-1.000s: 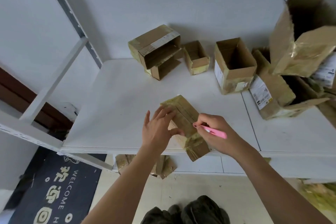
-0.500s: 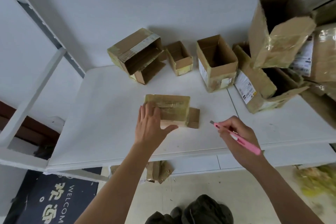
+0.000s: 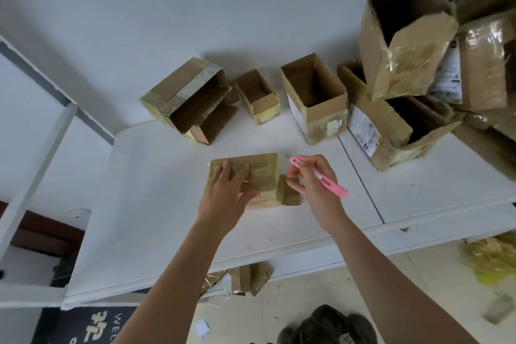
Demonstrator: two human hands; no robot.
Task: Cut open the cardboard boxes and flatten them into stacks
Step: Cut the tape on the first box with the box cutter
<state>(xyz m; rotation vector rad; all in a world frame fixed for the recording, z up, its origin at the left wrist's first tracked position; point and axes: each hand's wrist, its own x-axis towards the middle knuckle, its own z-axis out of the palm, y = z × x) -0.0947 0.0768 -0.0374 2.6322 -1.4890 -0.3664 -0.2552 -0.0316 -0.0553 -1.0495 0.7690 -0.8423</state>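
A small taped cardboard box (image 3: 261, 173) lies flat on the white table (image 3: 145, 204), a loose flap sticking out at its right end. My left hand (image 3: 227, 193) rests on its top with spread fingers, thumb against the near side. My right hand (image 3: 310, 179) grips a pink utility knife (image 3: 321, 177), its blade tip just beyond the box's far right corner, slightly above the table.
Several open cardboard boxes stand along the wall: a taped one (image 3: 187, 98), a small one (image 3: 258, 96), a tall one (image 3: 315, 98) and a pile (image 3: 413, 64) at the right. Flattened cardboard (image 3: 243, 279) lies on the floor under the table edge. A white shelf frame (image 3: 39, 153) stands left.
The box went from tilted at the table's front edge to lying flat farther in. My right hand let go of it, drew back, then brought the knife up to its right end.
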